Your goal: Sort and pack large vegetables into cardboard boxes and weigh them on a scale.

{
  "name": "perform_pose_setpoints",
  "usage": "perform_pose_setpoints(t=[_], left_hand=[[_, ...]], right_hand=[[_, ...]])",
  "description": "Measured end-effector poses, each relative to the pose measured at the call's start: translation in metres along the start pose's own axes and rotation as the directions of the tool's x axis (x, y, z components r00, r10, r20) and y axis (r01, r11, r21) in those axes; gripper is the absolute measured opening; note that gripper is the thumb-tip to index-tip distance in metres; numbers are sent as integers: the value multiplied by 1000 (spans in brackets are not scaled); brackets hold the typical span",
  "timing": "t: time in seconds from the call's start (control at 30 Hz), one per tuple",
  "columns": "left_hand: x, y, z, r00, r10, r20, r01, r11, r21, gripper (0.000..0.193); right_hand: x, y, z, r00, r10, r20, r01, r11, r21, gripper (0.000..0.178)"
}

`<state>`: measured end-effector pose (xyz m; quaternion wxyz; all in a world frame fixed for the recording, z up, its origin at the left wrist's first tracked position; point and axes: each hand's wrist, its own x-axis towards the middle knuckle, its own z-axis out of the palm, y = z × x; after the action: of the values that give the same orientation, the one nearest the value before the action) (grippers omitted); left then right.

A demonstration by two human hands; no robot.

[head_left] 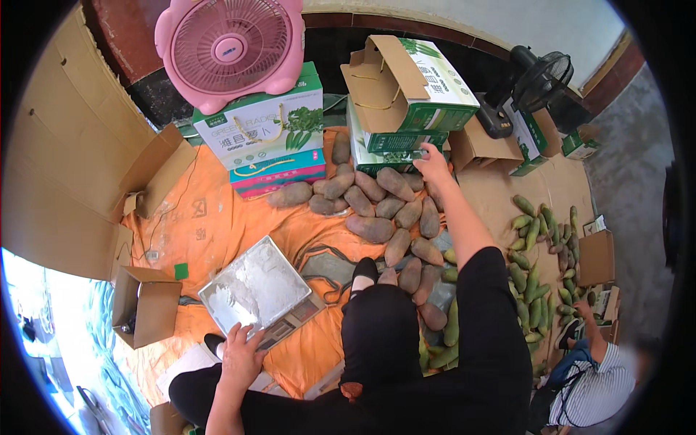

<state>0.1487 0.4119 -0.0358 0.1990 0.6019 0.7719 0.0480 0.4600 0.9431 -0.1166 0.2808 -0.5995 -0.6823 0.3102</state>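
My left hand [243,359] rests at the near edge of a flat digital scale [257,286] with a shiny metal pan. Its fingers are stretched out and touch the rim. My right arm reaches forward and my right hand [433,165] is at the front edge of a stacked green and white carton [406,141]. Its fingers are bent together at that edge, though their tips are small in view. An opened carton [428,83] lies on top of this stack. Below the hand, several thick brownish root vegetables [395,183] lie heaped on an orange sheet [192,217].
A pink fan [228,49] stands on a white and green carton [261,127] at the back left. A black fan [496,116] is at the back right. Several green radishes [533,290] lie right. Another person [594,384] sits at the lower right. A brown box [156,304] stands left.
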Motion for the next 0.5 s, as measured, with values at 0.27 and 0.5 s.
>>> perform_pose_setpoints(t=[0.27,0.5], left_hand=[[9,-15,27,993,-31,116,39,997,-73,51],[14,-14,31,989,-43,140,57,994,-96,50]], right_hand=[[58,-50,29,943,320,95,-333,886,324,76],[71,-46,24,923,316,220,-383,689,615,90]])
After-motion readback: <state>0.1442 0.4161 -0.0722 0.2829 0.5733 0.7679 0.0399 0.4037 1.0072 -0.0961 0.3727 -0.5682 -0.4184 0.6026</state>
